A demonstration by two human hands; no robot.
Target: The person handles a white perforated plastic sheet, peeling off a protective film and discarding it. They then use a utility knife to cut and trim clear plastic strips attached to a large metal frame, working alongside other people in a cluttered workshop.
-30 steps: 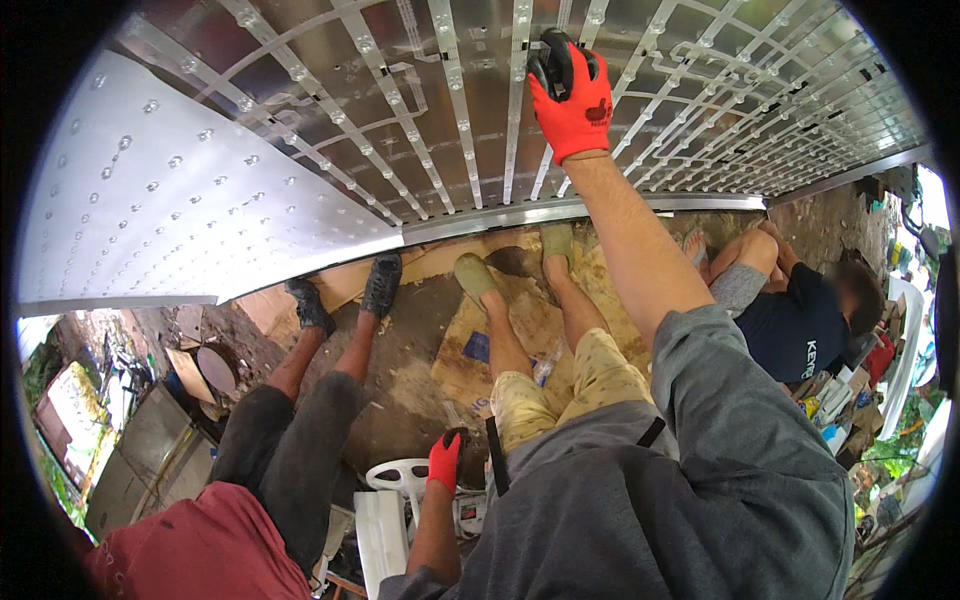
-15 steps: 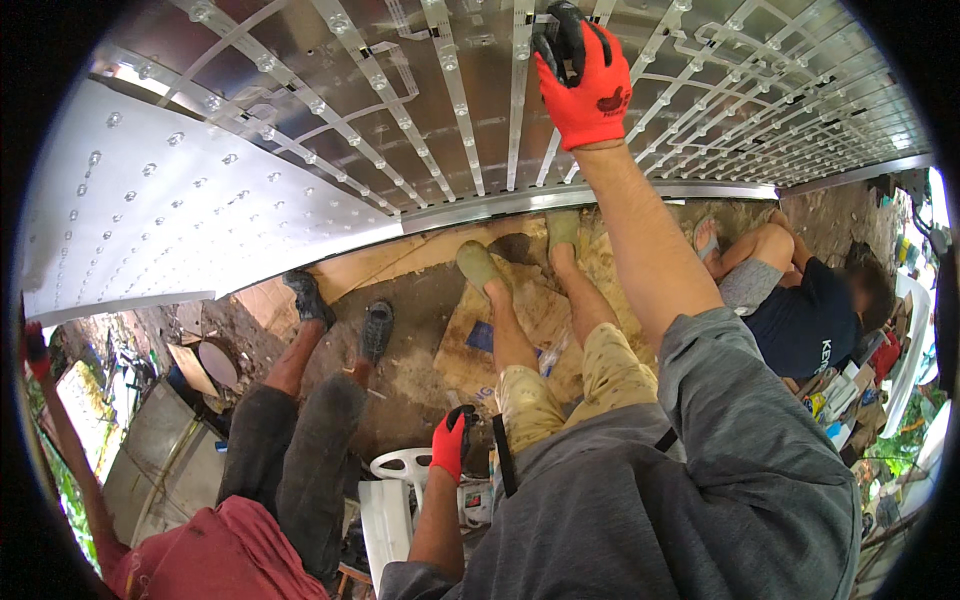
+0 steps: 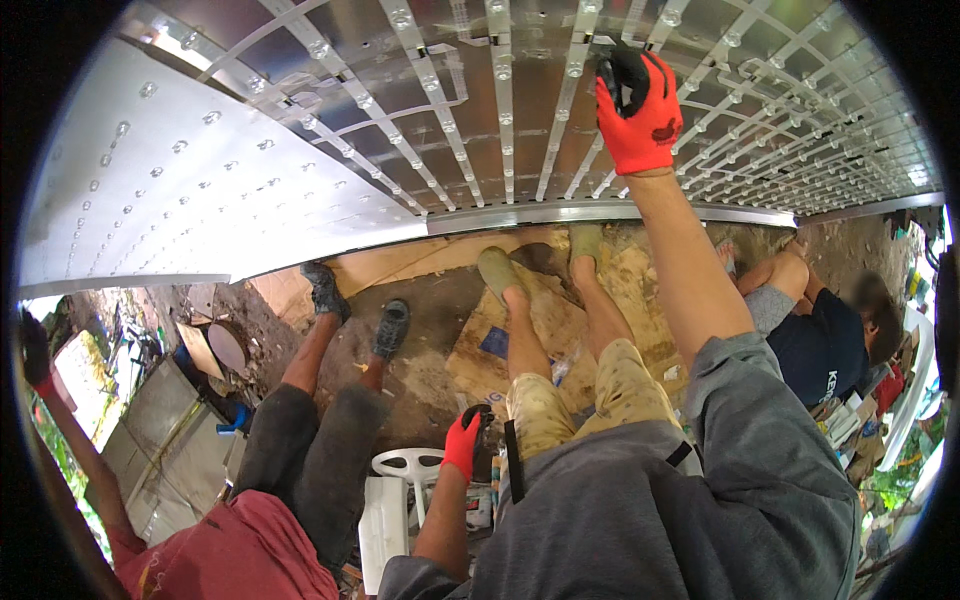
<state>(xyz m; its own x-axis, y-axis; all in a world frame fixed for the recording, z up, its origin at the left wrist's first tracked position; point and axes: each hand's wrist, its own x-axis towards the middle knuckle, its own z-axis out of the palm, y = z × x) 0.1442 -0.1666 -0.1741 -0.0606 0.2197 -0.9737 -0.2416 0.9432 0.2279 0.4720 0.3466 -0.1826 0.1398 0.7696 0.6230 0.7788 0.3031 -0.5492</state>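
Observation:
My right hand [image 3: 640,110], in a red glove with black fingers, is raised to a large metal panel [image 3: 540,90] lined with strips of small clear lenses. Its fingers and thumb curl toward each other by one strip [image 3: 578,75]; whatever is between the tips, if anything, is too small to make out. Low by my waist is my left hand [image 3: 463,442], gloved the same way, its fingers curled and partly hidden. It hangs near a white plastic chair [image 3: 408,463], apart from the panel.
A white perforated sheet [image 3: 190,190] covers the panel's left part. At left stands a co-worker in a red shirt [image 3: 235,550], one gloved hand [image 3: 35,350] at the sheet's edge. Another person in a dark shirt [image 3: 820,345] sits at right beside piled clutter. Cardboard [image 3: 520,320] lies underfoot.
The view has shifted, so the panel, feet and both my hands appear farther right. My right hand stays at about the same part of the panel, fingers still curled.

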